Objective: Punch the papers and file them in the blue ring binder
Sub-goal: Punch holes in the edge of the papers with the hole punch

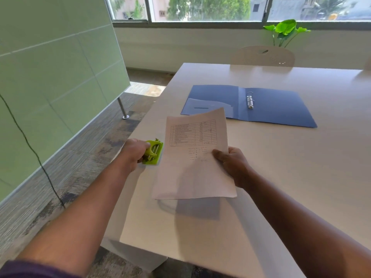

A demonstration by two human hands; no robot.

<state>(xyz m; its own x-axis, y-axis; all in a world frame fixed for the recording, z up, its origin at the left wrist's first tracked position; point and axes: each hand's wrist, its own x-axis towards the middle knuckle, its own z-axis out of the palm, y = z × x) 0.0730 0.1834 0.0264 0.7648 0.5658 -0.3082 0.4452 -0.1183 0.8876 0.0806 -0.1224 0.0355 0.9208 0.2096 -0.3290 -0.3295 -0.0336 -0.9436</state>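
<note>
My right hand (232,165) pinches the right edge of the white papers (192,157), thumb on top, and holds them lifted above the table. The top sheet bears a printed table and handwriting. My left hand (133,153) grips a lime-green hole punch (153,151) at the table's left edge, right beside the papers' left edge. The blue ring binder (271,106) lies open and flat farther back, its metal rings (250,101) showing beside the spine and a clear pocket on its left cover.
The pale table (291,177) stretches to the right and back. A white chair (262,56) and a green plant (285,31) stand behind it under the window. A green partition (50,87) on metal legs stands left, with a black cable down it.
</note>
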